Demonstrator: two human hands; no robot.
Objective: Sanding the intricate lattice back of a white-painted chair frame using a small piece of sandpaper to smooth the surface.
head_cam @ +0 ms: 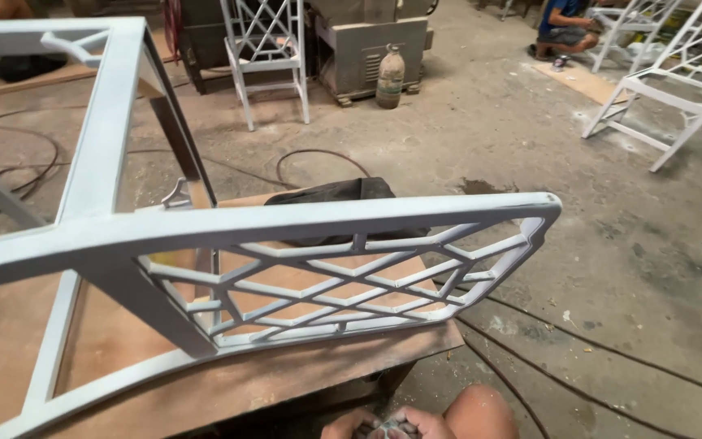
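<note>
Seen from the head camera, a white-primed chair frame [229, 268] lay on its side across a plywood work board [302, 382], its lattice back reaching toward 3 o'clock and hanging just past the board's edge. A nudge there could likely have tipped or slid the frame off toward the concrete floor [611, 244], and the cables [530, 341] snaking below at 4 o'clock looked a plausible trip or snag hazard. At 6 o'clock, at the very bottom of the frame, the left hand [349, 426] and right hand [424, 424] met beside a bare knee [481, 410], fingers curled around a small grey object [385, 428] too cropped to identify. The chair frame sat at 12 o'clock from those fingers, apart from them. Another white chair [266, 57] stood at 12 o'clock, a co-worker [566, 28] crouched at 1 o'clock.
</note>
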